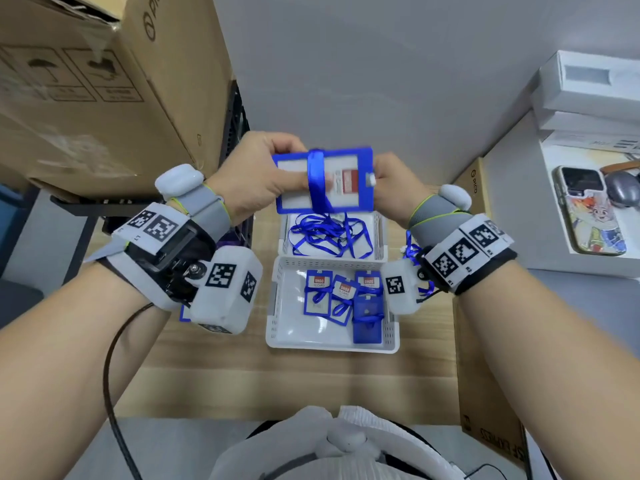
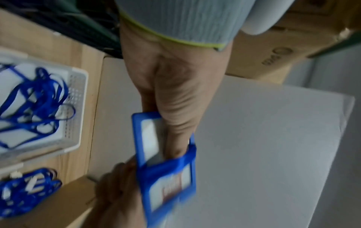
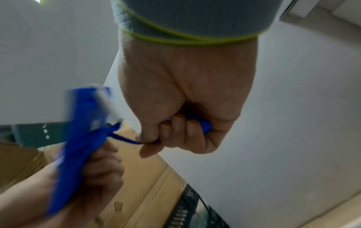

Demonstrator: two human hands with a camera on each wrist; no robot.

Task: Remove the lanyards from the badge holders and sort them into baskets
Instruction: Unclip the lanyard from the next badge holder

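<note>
Hands meet in mid-air above the baskets, sharing one blue badge holder [image 1: 323,180]. The left hand [image 1: 256,174] grips the holder's end, thumb pressed flat on the clear front face and fingers curled behind it. A blue lanyard [image 1: 317,181] is wrapped as a band across the holder's middle, just past the left thumb tip. The right hand [image 1: 394,190] is closed in a fist at the holder's opposite end; in the right wrist view its curled fingers [image 3: 175,128] pinch a strand of the lanyard that runs taut back to the holder. Directly below the grip, the far white basket [image 1: 379,237] holds loose blue lanyards, and the near white basket [image 1: 277,306] holds several badge holders, on a wooden table [image 1: 242,375].
</note>
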